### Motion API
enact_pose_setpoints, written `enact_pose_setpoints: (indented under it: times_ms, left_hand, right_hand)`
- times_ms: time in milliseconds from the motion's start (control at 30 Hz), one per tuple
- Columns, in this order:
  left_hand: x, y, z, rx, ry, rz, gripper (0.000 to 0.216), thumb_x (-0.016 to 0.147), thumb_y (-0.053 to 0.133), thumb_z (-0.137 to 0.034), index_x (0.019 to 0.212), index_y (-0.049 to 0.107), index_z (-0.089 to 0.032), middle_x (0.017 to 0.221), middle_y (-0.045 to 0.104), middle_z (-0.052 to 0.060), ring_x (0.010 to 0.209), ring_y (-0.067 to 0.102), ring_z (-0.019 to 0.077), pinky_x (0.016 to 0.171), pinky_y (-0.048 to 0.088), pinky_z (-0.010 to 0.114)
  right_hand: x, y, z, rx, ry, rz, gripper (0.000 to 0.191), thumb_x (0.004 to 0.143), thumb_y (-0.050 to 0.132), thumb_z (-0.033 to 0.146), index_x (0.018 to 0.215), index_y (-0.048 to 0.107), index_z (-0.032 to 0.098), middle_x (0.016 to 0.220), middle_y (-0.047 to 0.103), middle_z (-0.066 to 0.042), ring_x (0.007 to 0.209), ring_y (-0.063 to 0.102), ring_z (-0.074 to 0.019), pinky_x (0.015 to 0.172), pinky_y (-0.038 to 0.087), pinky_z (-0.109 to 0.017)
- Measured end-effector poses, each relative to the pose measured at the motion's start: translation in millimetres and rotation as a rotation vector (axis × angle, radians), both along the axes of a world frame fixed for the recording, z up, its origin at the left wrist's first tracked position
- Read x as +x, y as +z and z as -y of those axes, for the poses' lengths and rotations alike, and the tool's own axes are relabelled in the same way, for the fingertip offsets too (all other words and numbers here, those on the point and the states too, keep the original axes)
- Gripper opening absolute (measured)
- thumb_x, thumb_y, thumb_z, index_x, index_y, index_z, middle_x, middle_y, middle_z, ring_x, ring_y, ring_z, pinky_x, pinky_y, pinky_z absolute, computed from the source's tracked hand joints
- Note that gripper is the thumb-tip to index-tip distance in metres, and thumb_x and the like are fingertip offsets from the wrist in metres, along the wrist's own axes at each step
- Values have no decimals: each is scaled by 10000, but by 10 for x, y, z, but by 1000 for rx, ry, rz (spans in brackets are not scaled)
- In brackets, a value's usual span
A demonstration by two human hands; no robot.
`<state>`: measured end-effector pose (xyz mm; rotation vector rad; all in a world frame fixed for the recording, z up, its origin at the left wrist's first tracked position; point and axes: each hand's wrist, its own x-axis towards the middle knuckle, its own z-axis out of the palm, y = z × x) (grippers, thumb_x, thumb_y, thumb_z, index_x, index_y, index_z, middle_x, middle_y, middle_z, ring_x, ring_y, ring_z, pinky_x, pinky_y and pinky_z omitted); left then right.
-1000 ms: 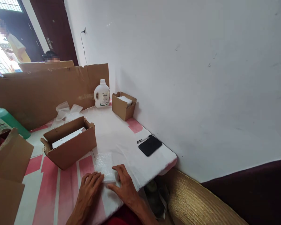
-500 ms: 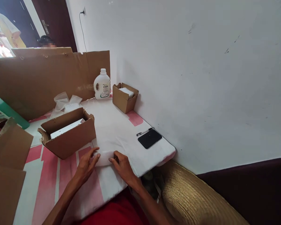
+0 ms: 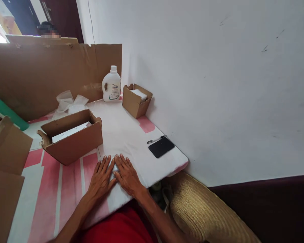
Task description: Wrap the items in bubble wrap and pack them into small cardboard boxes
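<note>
My left hand (image 3: 101,177) and my right hand (image 3: 125,173) lie flat side by side on the white and pink table cover (image 3: 126,135), fingers stretched forward. Both press down on a small bubble-wrapped packet (image 3: 115,167), of which only a sliver shows between them. An open cardboard box (image 3: 72,143) holding a flat white item (image 3: 69,131) stands just beyond my left hand.
A black phone (image 3: 161,147) and a pen (image 3: 155,139) lie at the right by the wall. A white jug (image 3: 111,85), a small carton (image 3: 135,99) and crumpled plastic (image 3: 69,103) sit further back before a cardboard screen (image 3: 48,74). Cardboard flaps (image 3: 5,158) stand left; a woven hat (image 3: 205,212) lies below right.
The bubble wrap lay spread open, was folded over between my fingers, and now both hands are pressed flat on top of it. The view has tilted downward.
</note>
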<state>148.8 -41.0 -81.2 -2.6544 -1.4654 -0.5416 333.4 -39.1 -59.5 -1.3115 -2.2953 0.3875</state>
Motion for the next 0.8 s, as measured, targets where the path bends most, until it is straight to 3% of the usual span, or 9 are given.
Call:
enact_pose_setpoints:
  times_ms: [167, 300, 400, 467, 533, 600, 667, 800]
  left_hand:
    - [-163, 46, -73, -43, -40, 47, 725, 954, 536, -502, 1566, 321, -177, 1573, 443, 178, 1456, 427, 313, 1150, 398, 496]
    - [-290, 124, -116, -50, -110, 105, 552, 980, 488, -365, 1483, 415, -148, 1477, 546, 201, 1385, 516, 299, 1095, 467, 477]
    - [-258, 230, -109, -19, -109, 118, 367, 943, 457, -200, 1295, 560, -175, 1346, 647, 160, 1275, 608, 258, 1029, 516, 410]
    - [-203, 351, -130, -13, -92, 120, 287, 899, 432, -98, 1081, 622, -214, 1145, 724, 93, 1073, 691, 209, 905, 555, 335]
    - [-172, 546, -189, -11, -65, 122, 265, 874, 415, -45, 896, 602, -231, 904, 716, 33, 832, 690, 176, 757, 547, 289]
    - [-199, 846, -274, -2, -39, 135, 254, 894, 412, -52, 858, 589, -231, 823, 677, 20, 750, 650, 170, 712, 520, 288]
    - [-298, 1256, -374, 41, -28, 165, 244, 941, 416, -99, 954, 620, -233, 928, 687, 41, 842, 650, 176, 778, 513, 307]
    - [-685, 2150, -621, 310, 26, 220, 277, 1004, 414, -193, 1118, 660, -251, 1216, 660, 67, 1096, 616, 206, 917, 494, 359]
  right_hand:
    - [96, 0, -44, -31, -12, 19, 681, 979, 598, 340, 1584, 326, 184, 1593, 418, -136, 1505, 342, -301, 1210, 323, -542]
    - [166, 7, -73, 34, 62, 47, 657, 902, 701, 316, 1485, 455, 136, 1532, 496, -178, 1452, 430, -319, 1173, 393, -495]
    - [176, 17, -150, 156, 114, 99, 406, 858, 722, 224, 1243, 613, 160, 1361, 642, -165, 1308, 570, -330, 1125, 420, -517]
    - [170, 105, -252, 259, 161, 169, 170, 878, 650, 133, 1038, 654, 190, 1131, 729, -118, 1097, 669, -294, 1069, 435, -524]
    - [158, 325, -378, 346, 209, 235, 144, 898, 569, 75, 874, 637, 200, 894, 720, -67, 871, 671, -239, 930, 479, -446]
    - [133, 695, -505, 414, 233, 258, 195, 923, 526, 83, 795, 610, 204, 774, 666, -41, 751, 616, -208, 763, 457, -364]
    - [69, 1173, -629, 484, 231, 236, 219, 965, 502, 133, 788, 608, 207, 756, 646, -43, 733, 583, -206, 687, 408, -345]
    - [-284, 2053, -953, 591, 208, 174, 294, 1045, 417, 207, 870, 653, 222, 838, 672, -68, 818, 582, -228, 739, 400, -363]
